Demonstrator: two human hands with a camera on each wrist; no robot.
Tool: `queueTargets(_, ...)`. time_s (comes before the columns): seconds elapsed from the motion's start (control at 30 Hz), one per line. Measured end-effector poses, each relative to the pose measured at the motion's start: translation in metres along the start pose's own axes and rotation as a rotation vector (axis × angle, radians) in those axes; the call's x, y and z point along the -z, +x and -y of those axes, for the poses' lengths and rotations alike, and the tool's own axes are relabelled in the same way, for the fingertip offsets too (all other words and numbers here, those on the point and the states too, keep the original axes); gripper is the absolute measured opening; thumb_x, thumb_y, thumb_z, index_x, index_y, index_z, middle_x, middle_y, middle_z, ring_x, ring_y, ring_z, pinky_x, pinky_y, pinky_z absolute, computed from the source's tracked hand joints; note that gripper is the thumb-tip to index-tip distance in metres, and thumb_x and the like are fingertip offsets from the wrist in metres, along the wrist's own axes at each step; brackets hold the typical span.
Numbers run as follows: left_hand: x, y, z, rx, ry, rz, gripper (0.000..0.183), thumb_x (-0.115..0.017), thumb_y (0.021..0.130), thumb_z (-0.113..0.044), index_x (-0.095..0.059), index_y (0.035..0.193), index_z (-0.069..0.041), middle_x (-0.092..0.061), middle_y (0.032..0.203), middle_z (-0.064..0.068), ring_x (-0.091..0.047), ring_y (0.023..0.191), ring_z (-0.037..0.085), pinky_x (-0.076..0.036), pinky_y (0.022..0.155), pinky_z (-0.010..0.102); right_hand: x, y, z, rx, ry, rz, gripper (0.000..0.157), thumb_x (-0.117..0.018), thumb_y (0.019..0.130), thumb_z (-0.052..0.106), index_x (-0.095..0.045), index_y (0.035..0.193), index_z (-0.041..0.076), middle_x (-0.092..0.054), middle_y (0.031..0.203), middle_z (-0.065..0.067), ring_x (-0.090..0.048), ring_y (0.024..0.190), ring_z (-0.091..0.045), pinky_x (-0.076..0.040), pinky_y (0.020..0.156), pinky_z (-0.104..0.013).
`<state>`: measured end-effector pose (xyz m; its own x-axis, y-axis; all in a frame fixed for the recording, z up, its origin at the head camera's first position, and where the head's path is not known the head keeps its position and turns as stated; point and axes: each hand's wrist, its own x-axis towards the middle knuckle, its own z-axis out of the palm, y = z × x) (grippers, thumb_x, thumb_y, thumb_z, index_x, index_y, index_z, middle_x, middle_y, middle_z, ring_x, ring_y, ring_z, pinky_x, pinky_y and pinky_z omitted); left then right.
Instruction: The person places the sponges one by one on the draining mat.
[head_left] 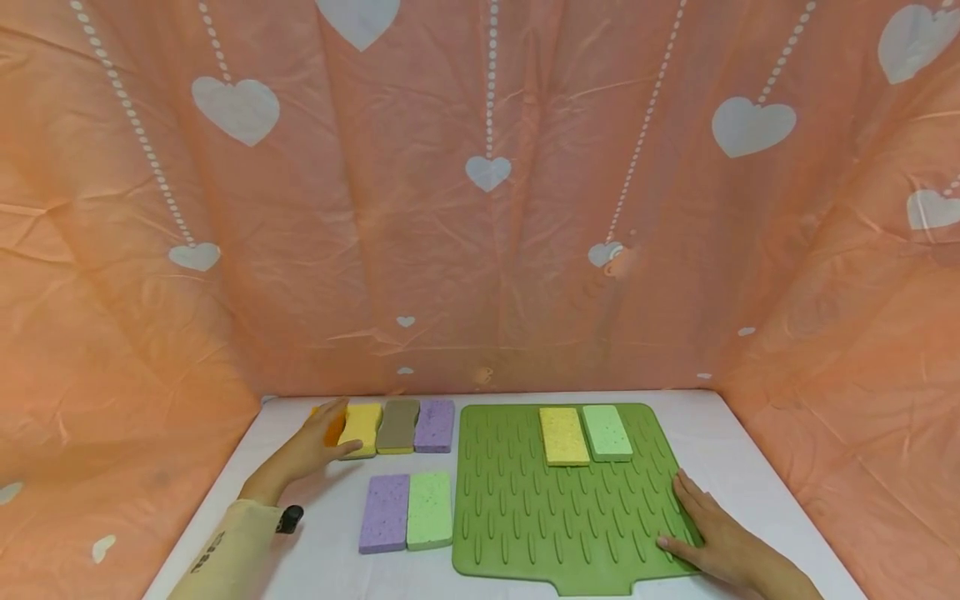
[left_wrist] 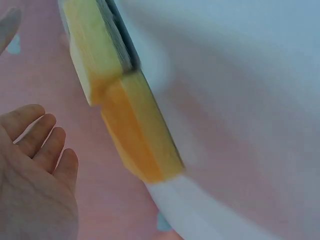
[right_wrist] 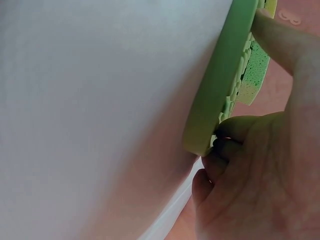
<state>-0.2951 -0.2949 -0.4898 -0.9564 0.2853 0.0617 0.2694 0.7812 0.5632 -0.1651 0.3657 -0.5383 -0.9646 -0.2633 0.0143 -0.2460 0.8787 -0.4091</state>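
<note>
My left hand (head_left: 309,443) hovers over the left end of a sponge row, fingers extended and holding nothing. Partly hidden beneath it is an orange sponge (left_wrist: 131,131); beside that lies a yellow sponge (head_left: 361,430), followed by a brown-topped sponge (head_left: 397,426) and a purple sponge (head_left: 435,426). In the left wrist view the palm is apart from the sponges. At the right, my right hand (head_left: 716,533) rests on the edge of a green ridged mat (head_left: 517,517), thumb and fingers spread. On the mat lie a yellow sponge (head_left: 564,436) and a light green sponge (head_left: 607,432).
Nearer the front, a purple sponge (head_left: 386,513) and a light green sponge (head_left: 430,511) lie side by side, left of the mat. Everything is on a white table (head_left: 322,567). An orange curtain (head_left: 420,250) with hearts encloses the back and sides.
</note>
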Motion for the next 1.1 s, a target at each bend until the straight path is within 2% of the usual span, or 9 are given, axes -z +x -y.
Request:
queueTargets(0.07, 0.003, -0.001, 0.005, -0.009, 0.012, -0.007, 0.102, -0.081, 0.097, -0.044, -0.026, 0.165, 0.009, -0.023, 0.168, 0.037, -0.027, 0.15, 0.063, -0.028, 0.117, 0.08, 0.0, 0.0, 0.0, 0.004, -0.001, -0.003, 0.106, -0.077, 0.095, 0.055, -0.032, 0.16, -0.015, -0.028, 0.167, -0.037, -0.034, 0.147, -0.065, -0.034, 0.115, -0.071)
queueTargets(0.2, 0.01, -0.004, 0.015, -0.002, 0.016, -0.011, 0.104, -0.085, 0.093, -0.041, -0.027, 0.163, 0.011, -0.024, 0.166, 0.038, -0.03, 0.148, 0.064, -0.027, 0.117, 0.08, 0.0, -0.001, -0.001, 0.002, 0.021, -0.012, 0.105, -0.076, 0.095, 0.055, -0.031, 0.162, -0.013, -0.027, 0.169, -0.035, -0.032, 0.149, -0.062, -0.018, 0.128, -0.031)
queueTargets(0.3, 0.016, -0.006, 0.023, 0.015, 0.014, 0.003, 0.107, -0.086, 0.092, -0.041, -0.025, 0.164, 0.011, -0.022, 0.167, 0.038, -0.028, 0.148, 0.064, -0.025, 0.117, 0.08, -0.001, -0.002, -0.001, -0.002, 0.048, -0.015, 0.105, -0.077, 0.095, 0.054, -0.031, 0.163, -0.012, -0.026, 0.17, -0.034, -0.03, 0.151, -0.061, 0.004, 0.106, -0.001)
queueTargets(0.43, 0.019, -0.008, 0.033, 0.016, 0.033, 0.015, 0.11, -0.087, 0.091, -0.041, -0.024, 0.163, 0.013, -0.022, 0.167, 0.039, -0.027, 0.149, 0.063, -0.024, 0.119, 0.079, 0.0, -0.001, 0.0, 0.001, 0.019, -0.009, 0.106, -0.077, 0.095, 0.055, -0.031, 0.162, -0.013, -0.028, 0.169, -0.036, -0.032, 0.149, -0.062, -0.018, 0.129, -0.033)
queueTargets(0.53, 0.021, -0.008, 0.039, 0.014, 0.047, 0.024, 0.113, -0.088, 0.09, -0.043, -0.023, 0.162, 0.015, -0.022, 0.166, 0.04, -0.027, 0.148, 0.064, -0.025, 0.119, 0.078, 0.001, 0.0, 0.001, 0.0, -0.01, -0.003, 0.106, -0.076, 0.095, 0.056, -0.031, 0.161, -0.014, -0.029, 0.168, -0.036, -0.033, 0.148, -0.062, -0.033, 0.116, -0.07)
queueTargets(0.7, 0.023, -0.009, 0.044, 0.04, 0.063, 0.058, 0.117, -0.087, 0.089, -0.047, -0.02, 0.162, 0.016, -0.019, 0.166, 0.041, -0.025, 0.148, 0.065, -0.023, 0.119, 0.079, 0.001, 0.0, 0.001, 0.003, 0.007, -0.017, 0.106, -0.077, 0.095, 0.054, -0.031, 0.162, -0.013, -0.028, 0.168, -0.035, -0.032, 0.15, -0.061, -0.018, 0.13, -0.032)
queueTargets(0.8, 0.025, -0.008, 0.048, 0.058, 0.061, 0.083, 0.117, -0.088, 0.089, -0.045, -0.019, 0.162, 0.016, -0.018, 0.166, 0.042, -0.023, 0.148, 0.066, -0.022, 0.119, 0.079, 0.0, -0.001, 0.0, 0.009, 0.009, -0.031, 0.105, -0.078, 0.095, 0.054, -0.032, 0.162, -0.012, -0.029, 0.168, -0.034, -0.033, 0.15, -0.059, 0.0, 0.116, -0.007)
queueTargets(0.9, 0.027, -0.007, 0.051, 0.066, 0.058, 0.113, 0.118, -0.088, 0.089, -0.043, -0.017, 0.162, 0.017, -0.017, 0.166, 0.043, -0.021, 0.149, 0.066, -0.021, 0.12, 0.078, 0.0, -0.002, 0.001, 0.003, 0.017, -0.026, 0.105, -0.078, 0.095, 0.054, -0.031, 0.163, -0.011, -0.029, 0.169, -0.034, -0.031, 0.151, -0.059, -0.002, 0.119, -0.008)
queueTargets(1.1, 0.035, -0.002, 0.056, 0.087, 0.039, 0.185, 0.117, -0.088, 0.09, -0.034, -0.013, 0.162, 0.018, -0.011, 0.168, 0.042, -0.013, 0.153, 0.064, -0.015, 0.122, 0.078, 0.002, -0.001, 0.004, -0.002, -0.015, -0.02, 0.105, -0.077, 0.095, 0.055, -0.032, 0.162, -0.011, -0.03, 0.168, -0.034, -0.032, 0.15, -0.061, -0.035, 0.115, -0.071)
